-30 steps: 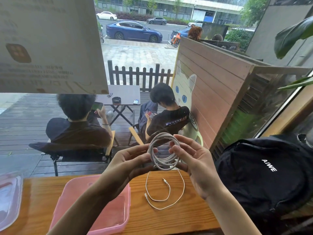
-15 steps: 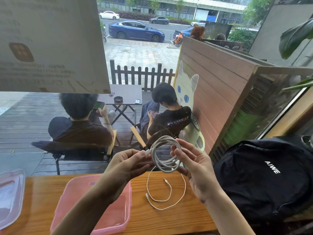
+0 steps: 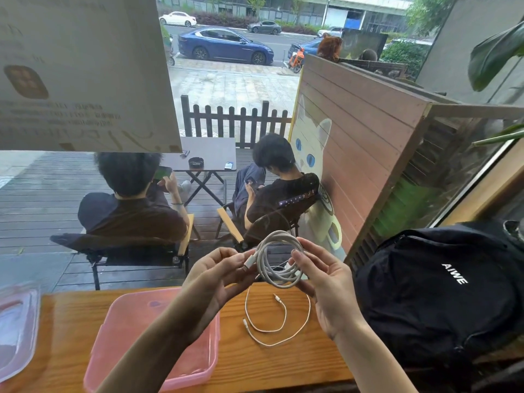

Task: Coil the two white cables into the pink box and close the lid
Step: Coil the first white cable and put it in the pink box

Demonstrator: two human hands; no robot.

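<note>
A white cable wound into a coil [image 3: 276, 258] hangs in the air above the wooden counter, held between both hands. My left hand [image 3: 218, 275] pinches the cable's plug end at the coil's left side. My right hand [image 3: 326, 285] holds the coil's right side with curled fingers. A second white cable [image 3: 279, 321] lies in a loose loop on the counter below the hands. The pink box [image 3: 124, 336] stands open at the left of that cable, partly hidden by my left forearm. Its clear lid [image 3: 17, 330] lies at the far left edge.
A black backpack [image 3: 431, 293] fills the counter's right end, close to my right hand. The wooden counter [image 3: 65, 330] runs along a window; outside, two people sit on chairs with their backs to me. A paper sign hangs on the glass at upper left.
The coil has shifted slightly left and turned in my hands. My left fingers now pinch the plug end, and the right fingers have curled round the coil's right side.
</note>
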